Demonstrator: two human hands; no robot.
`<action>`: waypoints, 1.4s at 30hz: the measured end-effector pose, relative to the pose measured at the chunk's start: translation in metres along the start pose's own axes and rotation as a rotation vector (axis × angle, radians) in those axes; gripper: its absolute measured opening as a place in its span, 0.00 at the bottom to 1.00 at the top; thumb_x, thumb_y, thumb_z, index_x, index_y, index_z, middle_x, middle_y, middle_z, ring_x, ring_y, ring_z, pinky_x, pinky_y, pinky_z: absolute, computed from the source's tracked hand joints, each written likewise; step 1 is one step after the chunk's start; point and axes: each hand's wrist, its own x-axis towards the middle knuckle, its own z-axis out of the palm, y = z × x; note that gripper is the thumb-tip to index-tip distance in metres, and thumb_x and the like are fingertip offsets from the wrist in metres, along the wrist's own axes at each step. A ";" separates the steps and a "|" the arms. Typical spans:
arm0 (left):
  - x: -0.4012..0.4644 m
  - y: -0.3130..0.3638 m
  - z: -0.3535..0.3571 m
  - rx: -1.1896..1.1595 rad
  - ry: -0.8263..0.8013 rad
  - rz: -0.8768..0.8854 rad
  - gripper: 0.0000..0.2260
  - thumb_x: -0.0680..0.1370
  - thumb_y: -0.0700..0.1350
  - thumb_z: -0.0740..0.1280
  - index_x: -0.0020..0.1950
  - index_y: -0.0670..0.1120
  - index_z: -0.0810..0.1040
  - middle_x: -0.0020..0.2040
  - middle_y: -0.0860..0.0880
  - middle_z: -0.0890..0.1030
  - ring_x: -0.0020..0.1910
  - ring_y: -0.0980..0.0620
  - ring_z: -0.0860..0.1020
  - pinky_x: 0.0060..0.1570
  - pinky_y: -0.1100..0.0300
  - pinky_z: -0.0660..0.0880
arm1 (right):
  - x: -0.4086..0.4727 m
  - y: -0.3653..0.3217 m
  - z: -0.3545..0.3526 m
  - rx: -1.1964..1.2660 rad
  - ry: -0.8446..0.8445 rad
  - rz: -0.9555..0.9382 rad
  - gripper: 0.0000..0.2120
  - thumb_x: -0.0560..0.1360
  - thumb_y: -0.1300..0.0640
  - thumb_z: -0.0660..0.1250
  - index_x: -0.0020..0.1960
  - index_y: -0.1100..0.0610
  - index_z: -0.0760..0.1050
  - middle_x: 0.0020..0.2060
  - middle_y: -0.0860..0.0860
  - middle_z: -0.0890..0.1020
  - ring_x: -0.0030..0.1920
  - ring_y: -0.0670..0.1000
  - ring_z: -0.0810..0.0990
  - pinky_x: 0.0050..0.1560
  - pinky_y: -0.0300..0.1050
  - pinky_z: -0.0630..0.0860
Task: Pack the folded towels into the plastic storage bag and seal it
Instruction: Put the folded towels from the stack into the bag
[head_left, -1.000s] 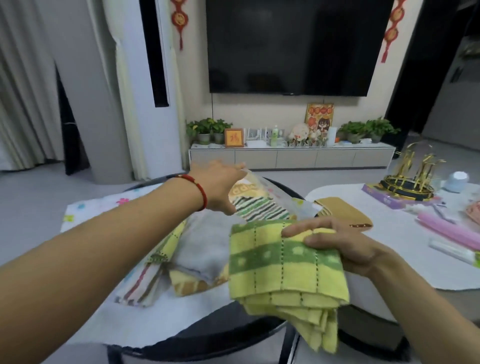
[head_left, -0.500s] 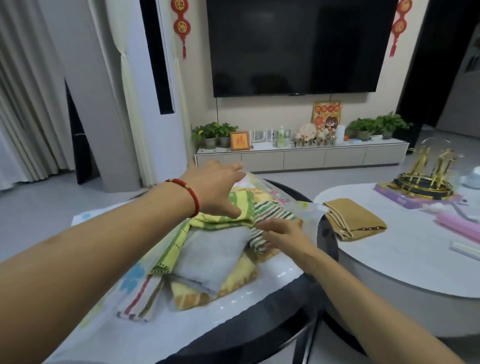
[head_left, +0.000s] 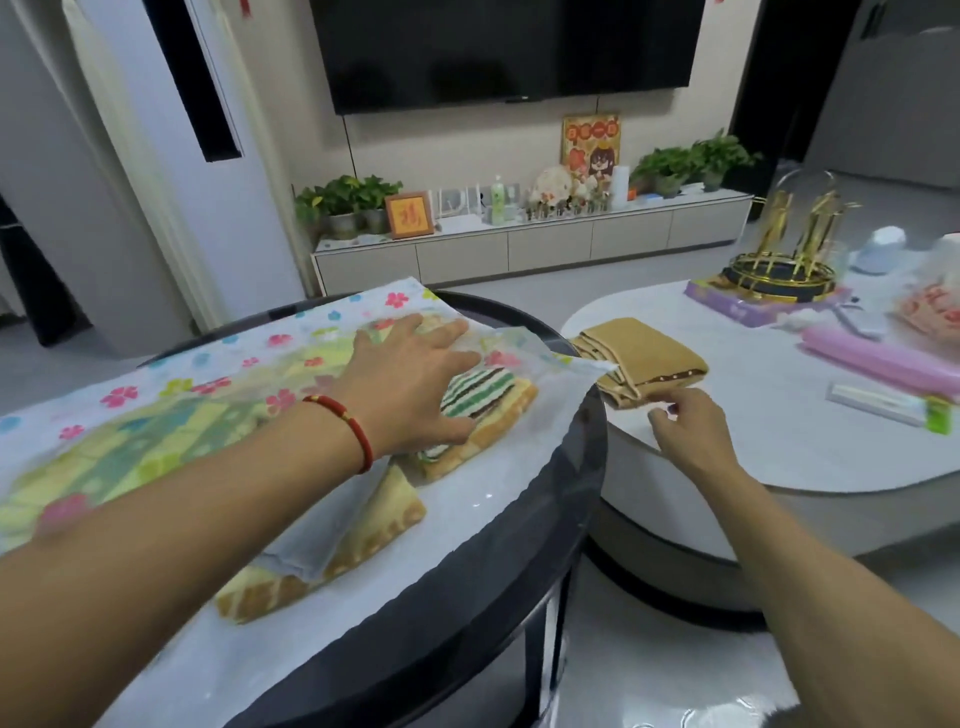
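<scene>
A translucent plastic storage bag (head_left: 171, 374) printed with flowers lies across the round dark table (head_left: 582, 467), draped over several folded towels. My left hand (head_left: 410, 384) lies flat, fingers spread, on the bag's top sheet over a green-striped towel (head_left: 478, 395). A grey towel and yellow towels (head_left: 363, 540) stick out at the bag's near side. One folded tan towel (head_left: 644, 353) lies apart on the white table. My right hand (head_left: 685, 421) hovers just in front of the tan towel's near edge, fingers loosely curled, holding nothing.
The white table (head_left: 753, 452) to the right carries a pink roll (head_left: 878, 358), a white tube (head_left: 888, 405), a purple box with a gold stand (head_left: 779, 275) and a white cup. A TV cabinet with plants stands by the far wall.
The yellow-green towel went from my right hand into the bag. My left hand lowered the bag's top sheet over the towels. My right hand moved right toward the tan towel.
</scene>
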 end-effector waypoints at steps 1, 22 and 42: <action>0.006 0.002 0.004 -0.004 -0.002 -0.007 0.34 0.71 0.66 0.66 0.75 0.61 0.64 0.81 0.55 0.56 0.77 0.41 0.56 0.66 0.31 0.64 | 0.010 0.007 0.005 -0.038 -0.001 -0.003 0.18 0.78 0.62 0.65 0.66 0.57 0.82 0.68 0.59 0.79 0.69 0.60 0.75 0.67 0.54 0.73; 0.039 0.014 0.030 -0.103 0.084 -0.049 0.35 0.67 0.72 0.60 0.72 0.60 0.72 0.79 0.58 0.61 0.75 0.44 0.62 0.67 0.40 0.68 | 0.101 0.043 0.039 -0.438 -0.051 0.179 0.23 0.79 0.50 0.62 0.71 0.57 0.72 0.73 0.63 0.68 0.71 0.66 0.68 0.64 0.61 0.72; 0.002 0.016 0.030 -0.010 0.007 -0.065 0.35 0.67 0.73 0.56 0.74 0.66 0.61 0.81 0.51 0.54 0.77 0.38 0.56 0.70 0.34 0.62 | 0.066 0.044 -0.014 -0.293 0.026 0.359 0.27 0.76 0.48 0.66 0.74 0.45 0.65 0.61 0.63 0.78 0.65 0.68 0.72 0.65 0.59 0.65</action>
